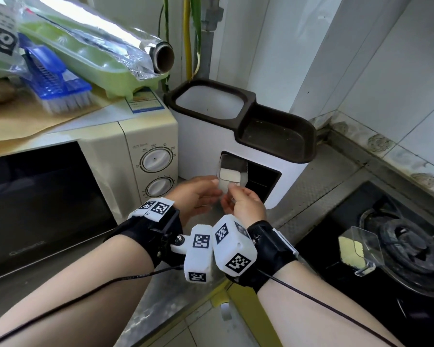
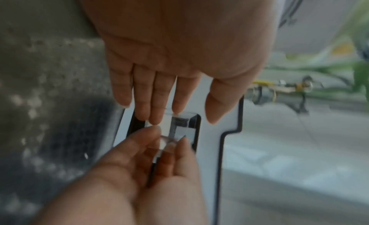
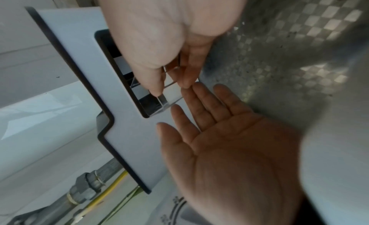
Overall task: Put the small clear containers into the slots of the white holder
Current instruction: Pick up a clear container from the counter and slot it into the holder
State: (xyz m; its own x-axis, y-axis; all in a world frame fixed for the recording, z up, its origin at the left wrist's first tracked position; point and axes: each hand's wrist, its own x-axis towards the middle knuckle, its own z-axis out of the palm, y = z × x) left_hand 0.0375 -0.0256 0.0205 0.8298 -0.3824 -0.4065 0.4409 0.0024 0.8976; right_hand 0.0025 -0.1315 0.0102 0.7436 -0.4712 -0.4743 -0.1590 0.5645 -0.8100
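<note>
The holder [image 1: 203, 136] is white with a dark brown rim, the microwave [image 1: 125, 156] cream with a black door, the brush [image 1: 55, 81] blue with white bristles, the tray [image 1: 90, 63] pale green, the counter [image 1: 323, 186] grey with a checked embossed pattern, the wrist straps [image 1: 268, 249] black

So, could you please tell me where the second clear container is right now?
In the head view, the second clear container lies at the far right on the black gas stove, beside the burner, well away from both hands and the white holder.

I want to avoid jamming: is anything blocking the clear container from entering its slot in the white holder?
Nothing visible blocks it. The small clear plastic container already sits partly inside the left slot of the white plastic holder.
</note>
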